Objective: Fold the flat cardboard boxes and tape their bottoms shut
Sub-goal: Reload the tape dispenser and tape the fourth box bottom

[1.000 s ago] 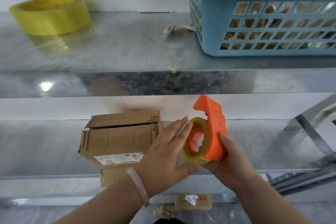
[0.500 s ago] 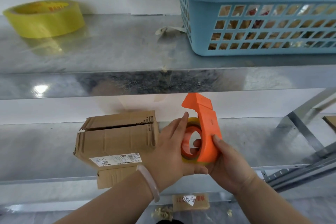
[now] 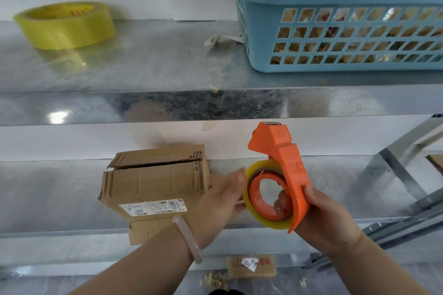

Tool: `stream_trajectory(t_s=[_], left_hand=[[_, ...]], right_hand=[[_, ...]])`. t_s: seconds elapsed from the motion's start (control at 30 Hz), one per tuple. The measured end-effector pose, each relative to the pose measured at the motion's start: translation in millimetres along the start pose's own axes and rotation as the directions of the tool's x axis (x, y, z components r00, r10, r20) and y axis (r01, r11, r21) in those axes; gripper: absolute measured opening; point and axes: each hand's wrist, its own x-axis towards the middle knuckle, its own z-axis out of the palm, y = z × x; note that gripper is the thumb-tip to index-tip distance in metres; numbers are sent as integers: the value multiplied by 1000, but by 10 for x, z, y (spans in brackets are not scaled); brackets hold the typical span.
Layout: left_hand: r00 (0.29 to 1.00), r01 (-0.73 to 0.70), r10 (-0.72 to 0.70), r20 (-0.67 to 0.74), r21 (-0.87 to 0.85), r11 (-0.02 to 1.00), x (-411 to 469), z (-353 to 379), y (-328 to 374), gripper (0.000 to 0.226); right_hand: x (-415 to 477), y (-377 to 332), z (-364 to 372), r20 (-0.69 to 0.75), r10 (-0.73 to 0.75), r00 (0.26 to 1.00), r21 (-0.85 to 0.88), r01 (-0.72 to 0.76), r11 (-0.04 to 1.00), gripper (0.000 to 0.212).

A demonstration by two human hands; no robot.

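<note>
Right hand (image 3: pixel 323 218) grips the orange tape dispenser (image 3: pixel 292 170) — left hand (image 3: pixel 220 201) touches its tape roll (image 3: pixel 271 221), cardboard box (image 3: pixel 155 182) just left.

Creased cardboard box (image 3: pixel 155 182) (white label in front) lies on the shelf (image 3: pixel 60 194); orange tape dispenser (image 3: pixel 291 170) upright beside it

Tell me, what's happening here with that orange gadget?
A person is getting tape ready. Their right hand grips an orange tape dispenser, and fingers of the left hand touch the edge of its loaded roll. A cardboard box lies on the lower shelf, with neither hand on it. A yellow tape roll and a blue basket sit on the upper shelf.
</note>
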Motion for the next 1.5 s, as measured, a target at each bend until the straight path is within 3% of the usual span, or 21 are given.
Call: stream_trajectory(t_s=[0.07, 0.17, 0.43, 0.57, 0.67, 0.8, 0.93, 1.1, 1.27, 1.33, 1.43, 1.5], left_hand=[[992, 122, -124, -30, -78, 989, -1, 23, 67, 47], [984, 167, -170, -49, -47, 985, 33, 29, 112, 31], [986, 154, -159, -58, -84, 985, 32, 76, 159, 23], [976, 210, -215, -29, -125, 970, 52, 63, 144, 16], [959, 282, -284, -3, -118, 952, 83, 40, 140, 22], [935, 352, -354, -8, -91, 932, 134, 18, 116, 33], [903, 423, -429, -19, -130, 897, 172, 36, 114, 38], [884, 463, -467, 9, -140, 875, 168, 19, 124, 47], [898, 438, -440, -6, -87, 895, 147, 32, 141, 46], [925, 379, -379, -25, 8, 925, 138, 60, 175, 46], [954, 291, -272, -123, 179, 940, 155, 26, 243, 28], [959, 265, -237, -154, 203, 943, 166, -19, 260, 20]], right_hand=[[-35, -13, -38, 32, 19, 999, -43, -17, 999, 52], [-78, -27, -81, -16, 45, 999, -102, -47, 994, 59], [-174, -75, -154, 98, 120, 988, -227, -95, 969, 49], [-195, -78, -237, 77, 161, 984, -314, -130, 940, 63], [-202, -112, -270, 95, 194, 976, -384, -144, 912, 70], [-202, -172, -250, 119, 216, 969, -445, -143, 884, 50], [-157, -183, -305, 137, 238, 961, -496, -141, 856, 62], [-135, -222, -329, 152, 264, 953, -510, -153, 846, 55], [-125, -211, -332, 150, 258, 954, -525, -145, 839, 65], [-129, -211, -341, 143, 255, 956, -528, -144, 837, 63], [-142, -217, -381, 118, 256, 959, -536, -155, 830, 65], [-155, -219, -403, 107, 253, 962, -530, -160, 833, 67]])
